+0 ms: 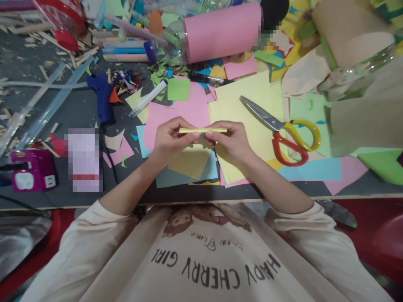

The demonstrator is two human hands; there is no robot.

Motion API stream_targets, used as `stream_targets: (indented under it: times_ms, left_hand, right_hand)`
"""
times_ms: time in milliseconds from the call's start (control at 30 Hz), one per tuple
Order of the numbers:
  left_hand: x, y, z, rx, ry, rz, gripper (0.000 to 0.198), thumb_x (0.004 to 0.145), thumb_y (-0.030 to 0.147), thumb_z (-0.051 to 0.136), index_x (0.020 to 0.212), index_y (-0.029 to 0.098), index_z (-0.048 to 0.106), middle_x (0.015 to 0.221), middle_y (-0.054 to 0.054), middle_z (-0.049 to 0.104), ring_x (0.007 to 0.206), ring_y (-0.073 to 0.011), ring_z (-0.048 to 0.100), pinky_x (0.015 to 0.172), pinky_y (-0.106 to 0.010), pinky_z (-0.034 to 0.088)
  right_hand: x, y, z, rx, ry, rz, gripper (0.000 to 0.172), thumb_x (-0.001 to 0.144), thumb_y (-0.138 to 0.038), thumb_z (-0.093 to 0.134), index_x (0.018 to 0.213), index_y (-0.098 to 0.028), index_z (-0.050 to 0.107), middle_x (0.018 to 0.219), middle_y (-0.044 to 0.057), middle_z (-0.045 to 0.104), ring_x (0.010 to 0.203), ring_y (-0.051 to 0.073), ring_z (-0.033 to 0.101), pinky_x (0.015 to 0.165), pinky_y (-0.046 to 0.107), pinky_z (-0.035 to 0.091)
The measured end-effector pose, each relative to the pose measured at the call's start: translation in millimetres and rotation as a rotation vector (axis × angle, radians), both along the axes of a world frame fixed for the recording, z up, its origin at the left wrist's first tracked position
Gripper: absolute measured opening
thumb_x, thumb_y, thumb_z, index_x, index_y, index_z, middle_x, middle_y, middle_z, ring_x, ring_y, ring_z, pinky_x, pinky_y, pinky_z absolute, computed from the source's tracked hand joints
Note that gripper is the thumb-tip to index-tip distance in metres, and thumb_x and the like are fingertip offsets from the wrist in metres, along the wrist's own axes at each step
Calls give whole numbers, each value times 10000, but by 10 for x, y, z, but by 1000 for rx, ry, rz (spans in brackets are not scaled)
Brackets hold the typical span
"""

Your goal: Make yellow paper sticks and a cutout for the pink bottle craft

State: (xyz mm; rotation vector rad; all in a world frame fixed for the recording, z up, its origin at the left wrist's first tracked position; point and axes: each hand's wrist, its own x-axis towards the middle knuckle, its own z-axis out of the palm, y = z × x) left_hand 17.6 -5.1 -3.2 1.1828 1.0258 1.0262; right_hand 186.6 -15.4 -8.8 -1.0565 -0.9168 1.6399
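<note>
At frame centre, above loose coloured sheets, the left hand (170, 140) and right hand (231, 140) meet, forearms converging from below. Each pinches one end of a folded yellow paper strip (203, 130), held level, fingers curled closed. Scissors (283, 130) lie right of centre.

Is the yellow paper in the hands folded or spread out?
Folded, it seems: the yellow paper shows as a narrow strip, pinched between left hand and right hand.

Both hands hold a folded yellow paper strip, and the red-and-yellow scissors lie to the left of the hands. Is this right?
Not quite: the head view shows the scissors lying to the right of the hands. The left hand and right hand do hold the folded yellow paper strip.
</note>
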Motion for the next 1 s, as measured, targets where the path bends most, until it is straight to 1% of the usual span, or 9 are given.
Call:
stream_targets:
  times_ms: [200, 367, 533, 733, 833, 1000]
  left_hand:
    - [12, -1, 19, -33, -25, 5, 406, 608, 489, 848, 658, 151, 628, 550, 31, 647, 485, -80, 625, 489, -183, 516]
    - [19, 6, 36, -52, -16, 22, 420, 572, 491, 864, 637, 157, 618, 547, 38, 639, 464, -80, 619, 475, -183, 518]
    - [19, 6, 41, -72, 1, 16, 399, 584, 476, 858, 640, 159, 622, 536, 35, 638, 477, -85, 628, 492, -188, 529]
    - [19, -10, 51, -91, 20, 5, 401, 599, 475, 846, 642, 159, 605, 547, 39, 630, 479, -89, 621, 496, -201, 525]
    - [18, -7, 37, -70, 25, -7, 403, 618, 490, 835, 679, 165, 604, 594, 30, 636, 533, -97, 637, 536, -216, 537]
    - [6, 20, -18, 78, 17, 20, 453, 593, 501, 854, 826, 204, 605, 806, -6, 682, 766, -120, 682, 708, -231, 568]
  right_hand:
    - [-1, 3, -8, 11, -35, 4, 272, 603, -433, 851, 681, -195, 748, 549, -49, 644, 468, 46, 527, 461, 200, 444]
    - [2, 4, -21, 15, -26, 13, 258, 603, -382, 863, 774, -214, 765, 638, -37, 684, 520, 57, 557, 495, 210, 469]
    - [3, 6, -5, 21, -50, -2, 269, 583, -412, 867, 702, -202, 746, 639, -30, 684, 514, 56, 550, 492, 218, 470]
    - [6, 15, 15, 45, -44, -11, 241, 578, -386, 872, 659, -199, 743, 613, -31, 684, 495, 57, 555, 486, 217, 473]
    - [7, 19, 17, 64, -33, -14, 218, 583, -359, 873, 660, -198, 747, 617, -30, 690, 495, 55, 560, 494, 215, 482]
    - [-1, 7, 15, 32, -60, -5, 257, 580, -401, 868, 660, -194, 738, 592, -35, 672, 495, 56, 555, 507, 222, 492]
